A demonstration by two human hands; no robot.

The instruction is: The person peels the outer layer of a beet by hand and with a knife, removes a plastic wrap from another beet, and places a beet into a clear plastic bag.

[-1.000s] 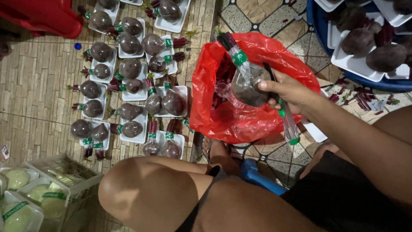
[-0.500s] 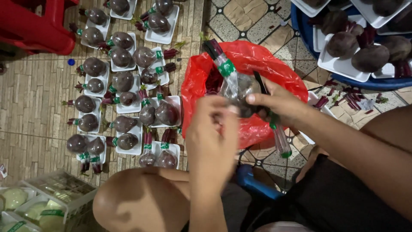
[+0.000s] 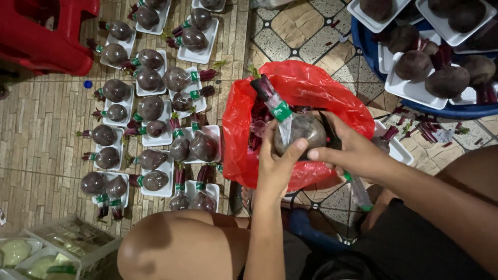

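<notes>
Both hands meet over the mouth of a crumpled red plastic bag [image 3: 249, 119] that sits on the tiled floor [image 3: 46, 135] in front of the seated person's bare knee [image 3: 176, 246]. The left hand [image 3: 277, 166] cups, from below and the near side, a round dark beetroot wrapped in clear film with a green tape band on its purple stalk [image 3: 301, 132]; its fingers are closed against the wrap. The right hand [image 3: 353, 153] closes on the same beetroot from the right, thumb and forefinger pressing its near edge. The stalk tilts up and to the left, ending just inside the far rim of the bag.

Left of the bag, white foam trays of wrapped beetroots [image 3: 150, 114] lie in rows on the floor; the nearest tray edge almost touches the bag's left side, leaving no free floor between them. A red plastic stool [image 3: 46, 31] stands at the far left corner, beyond the rows. To the right, a blue plastic basin holding trays of unwrapped beetroots [image 3: 363, 36] lies near the bag, with a narrow strip of patterned tile between. A clear crate of pale green vegetables [image 3: 67, 249] occupies the near left corner, just beside the knee. Open floor remains chiefly at the far left, beside the rows.
</notes>
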